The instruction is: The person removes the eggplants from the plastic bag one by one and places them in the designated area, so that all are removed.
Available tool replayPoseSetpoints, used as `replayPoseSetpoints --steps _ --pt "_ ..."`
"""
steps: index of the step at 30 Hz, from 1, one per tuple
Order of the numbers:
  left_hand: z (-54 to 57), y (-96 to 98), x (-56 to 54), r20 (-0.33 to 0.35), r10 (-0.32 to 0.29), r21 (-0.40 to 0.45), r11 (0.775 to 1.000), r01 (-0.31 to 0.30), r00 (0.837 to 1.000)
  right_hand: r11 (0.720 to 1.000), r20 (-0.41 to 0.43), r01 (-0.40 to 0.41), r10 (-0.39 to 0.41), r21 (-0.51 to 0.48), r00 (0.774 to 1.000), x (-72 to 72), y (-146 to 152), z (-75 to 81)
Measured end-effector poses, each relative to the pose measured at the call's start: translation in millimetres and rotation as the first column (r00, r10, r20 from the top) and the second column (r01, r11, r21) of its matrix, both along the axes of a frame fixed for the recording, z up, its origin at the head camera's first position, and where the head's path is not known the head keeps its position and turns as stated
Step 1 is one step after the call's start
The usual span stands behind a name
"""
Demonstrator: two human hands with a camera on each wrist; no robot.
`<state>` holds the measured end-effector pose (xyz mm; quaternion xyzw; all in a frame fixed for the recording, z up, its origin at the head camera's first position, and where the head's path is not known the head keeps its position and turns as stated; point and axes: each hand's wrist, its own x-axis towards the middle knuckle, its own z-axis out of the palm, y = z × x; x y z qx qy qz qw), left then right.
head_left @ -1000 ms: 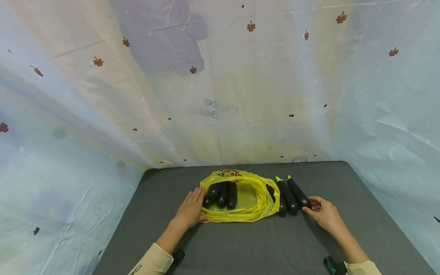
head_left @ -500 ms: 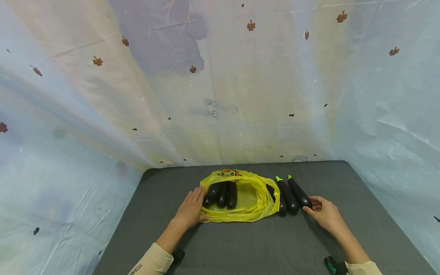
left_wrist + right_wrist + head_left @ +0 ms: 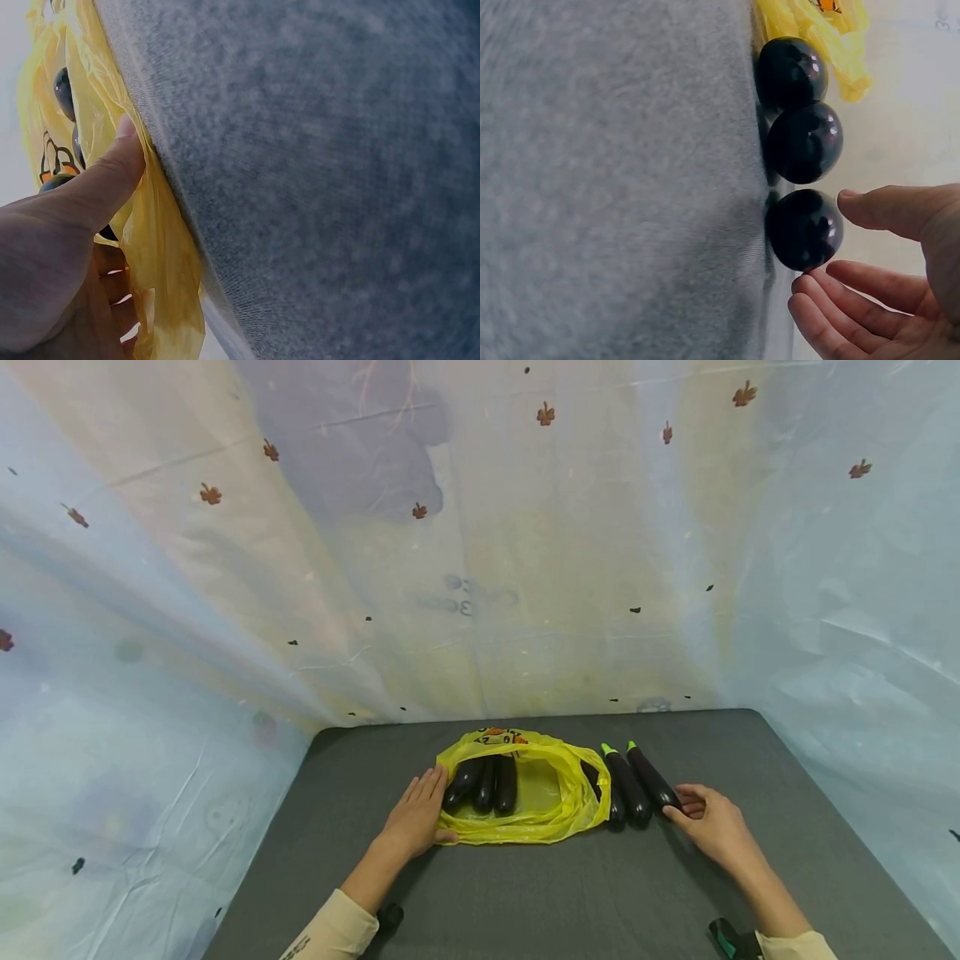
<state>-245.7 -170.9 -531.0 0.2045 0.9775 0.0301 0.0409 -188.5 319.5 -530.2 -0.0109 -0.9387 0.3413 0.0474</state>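
A yellow plastic bag (image 3: 542, 831) lies on its side with its mouth toward me, and several dark eggplants (image 3: 506, 787) show inside its left part. My left hand (image 3: 415, 814) rests along the bag's left side with straight fingers; its thumb (image 3: 112, 169) lies on the plastic near the lower rim. To the right of the bag, 3 eggplants lie side by side, the nearest one partly hidden by the plastic. My right hand (image 3: 711, 828) pinches the blunt end of the outermost eggplant (image 3: 651, 779), thumb on one side and fingertips (image 3: 804, 283) on the other.
A dark grey cloth-covered table (image 3: 555, 897) carries everything, with its far edge close behind the bag. Pale printed plastic sheeting (image 3: 525, 568) hangs behind and at both sides. The middle eggplant (image 3: 628, 789) lies close beside the held one.
My right hand has shifted very slightly to the right at the outermost eggplant. The left hand and the bag have stayed in place.
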Motion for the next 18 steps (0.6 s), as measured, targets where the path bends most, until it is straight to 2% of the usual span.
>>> replayPoseSetpoints --steps 10,18 --pt "0.0 0.0 0.4 -0.001 0.001 -0.005 1.000 -0.001 1.000 1.000 -0.056 0.014 -0.014 0.002 0.998 2.1 -6 9.4" --pt "-1.1 -0.4 -0.3 -0.004 0.000 -0.003 1.000 0.000 1.000 1.000 -0.090 0.006 -0.005 0.012 0.996 6.4 -21 24.6"
